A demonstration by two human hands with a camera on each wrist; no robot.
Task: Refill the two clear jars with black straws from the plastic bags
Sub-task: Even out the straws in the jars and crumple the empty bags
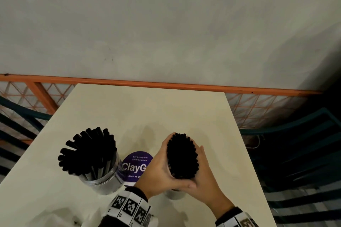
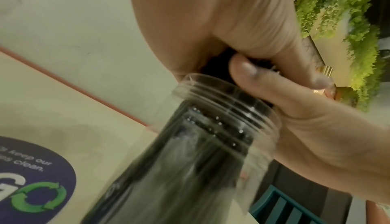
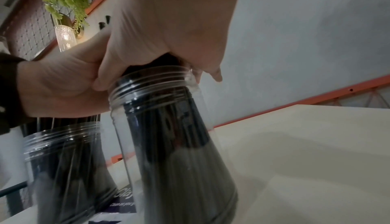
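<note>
Both hands are cupped round a thick bundle of black straws (image 1: 181, 156) that stands upright in the right clear jar (image 2: 221, 119). My left hand (image 1: 158, 167) curls round the bundle's left side and my right hand (image 1: 204, 175) round its right side, the thumbs meeting at the front just above the jar's threaded rim (image 3: 152, 84). From above, only the base of that jar (image 1: 174, 196) shows below the hands. To the left stands the other clear jar (image 1: 107, 180), with its black straws (image 1: 88, 151) fanned out above its rim.
The jars stand near the front of a cream table (image 1: 166, 112) with a round purple sticker (image 1: 137, 164) between them. An orange rail (image 1: 166, 84) and grey wall lie behind. Teal slatted chairs (image 1: 304, 153) flank the table. Something pale and crumpled (image 1: 55, 215) lies at the front left.
</note>
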